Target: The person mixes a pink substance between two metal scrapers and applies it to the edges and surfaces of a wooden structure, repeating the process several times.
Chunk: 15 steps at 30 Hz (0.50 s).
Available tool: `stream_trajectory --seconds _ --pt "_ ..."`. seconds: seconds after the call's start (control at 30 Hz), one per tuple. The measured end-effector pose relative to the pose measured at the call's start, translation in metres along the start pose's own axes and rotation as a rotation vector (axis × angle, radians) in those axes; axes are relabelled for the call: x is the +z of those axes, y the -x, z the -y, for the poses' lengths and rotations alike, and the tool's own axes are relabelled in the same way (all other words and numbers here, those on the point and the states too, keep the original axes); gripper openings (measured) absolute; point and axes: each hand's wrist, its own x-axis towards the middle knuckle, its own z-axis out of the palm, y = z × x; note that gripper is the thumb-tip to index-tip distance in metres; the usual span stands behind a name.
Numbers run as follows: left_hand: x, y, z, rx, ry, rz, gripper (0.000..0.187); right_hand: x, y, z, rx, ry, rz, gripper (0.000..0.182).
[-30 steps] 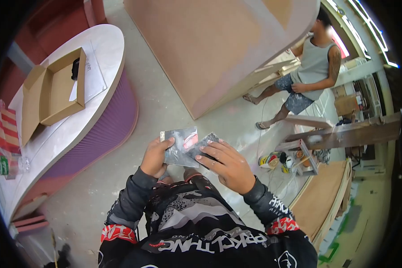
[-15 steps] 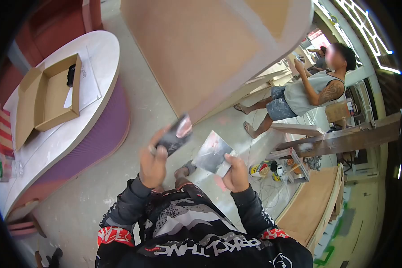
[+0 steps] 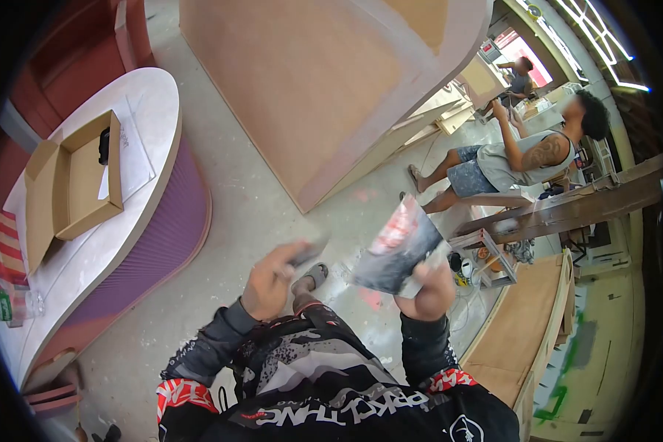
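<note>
Pale-topped and curved, a counter (image 3: 160, 97) takes up the left of the frame, with a striped bag (image 3: 6, 247) and a clear bottle (image 3: 23, 306) at its far left edge, then a cardboard box (image 3: 88, 184) with its lid folded back, and paper sheets (image 3: 136, 140) beside it. Next comes the speckled floor (image 3: 225, 184), and above it a large panelled unit (image 3: 302, 88) at the upper centre. Just left of centre, the left hand (image 3: 267, 287) has its grip curled round a small dark piece (image 3: 307, 254), too blurred to make out. Right of centre, the right hand (image 3: 429, 289) pinches a flat, shiny packet (image 3: 398, 247) by its lower right part; the two items are apart. To handle them well, I'd keep the packet's hold near its edge so its face stays unobstructed, pinch firmly enough that it cannot slip without creasing it, and keep the dark piece clear of its surface. Further right stand paint cans (image 3: 462, 271), a co-worker (image 3: 523, 158) at the upper right, and a long brown board (image 3: 523, 317) at the lower right.
</note>
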Motion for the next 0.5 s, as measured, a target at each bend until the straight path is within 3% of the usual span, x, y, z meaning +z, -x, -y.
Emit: stream_trajectory --seconds 0.03,0.07,0.1,0.13,0.17,0.2,0.23,0.33,0.4,0.43,0.47,0.5 --pt "0.007 -0.002 -0.004 -0.310 0.182 -0.177 0.039 0.007 0.007 -0.001 -0.146 0.609 0.074 0.036" --pt "0.007 -0.004 -0.001 -0.316 0.183 -0.172 0.039 0.010 0.012 -0.005 -0.287 1.219 0.145 0.036" --pt "0.006 -0.009 0.004 -0.557 0.644 -0.206 0.036 0.013 0.000 -0.018 -0.541 1.167 0.441 0.046" --pt "0.004 -0.019 0.000 -0.783 1.110 -0.238 0.033 0.015 -0.008 -0.023 -0.538 1.168 0.443 0.046" --pt "0.002 -0.024 -0.010 -0.879 1.225 -0.179 0.030 0.017 -0.014 -0.027 -0.670 1.354 0.649 0.048" --pt "0.001 -0.027 -0.020 -0.877 1.229 -0.196 0.030 0.017 -0.017 -0.031 -0.801 1.527 0.869 0.050" --pt "-0.001 -0.028 -0.028 -0.878 1.267 -0.155 0.029 0.010 -0.020 -0.037 -0.792 1.517 0.885 0.050" --pt "-0.007 -0.021 -0.012 -0.811 1.251 -0.149 0.029 -0.025 -0.031 -0.057 -0.714 1.642 0.782 0.056" --pt "-0.012 -0.015 0.002 -0.739 1.190 -0.232 0.028 -0.048 -0.037 -0.054 -0.536 1.694 0.624 0.057" --pt "-0.015 -0.012 0.001 -0.736 1.187 -0.242 0.028 -0.060 -0.044 -0.045 -0.491 1.830 0.764 0.058" --pt "-0.018 -0.012 -0.001 -0.621 1.153 -0.293 0.032 -0.070 -0.045 -0.044 -0.494 1.822 0.774 0.058" --pt "-0.024 -0.012 -0.004 -0.505 1.112 -0.338 0.037 -0.079 -0.042 -0.045 -0.377 1.719 0.645 0.054"
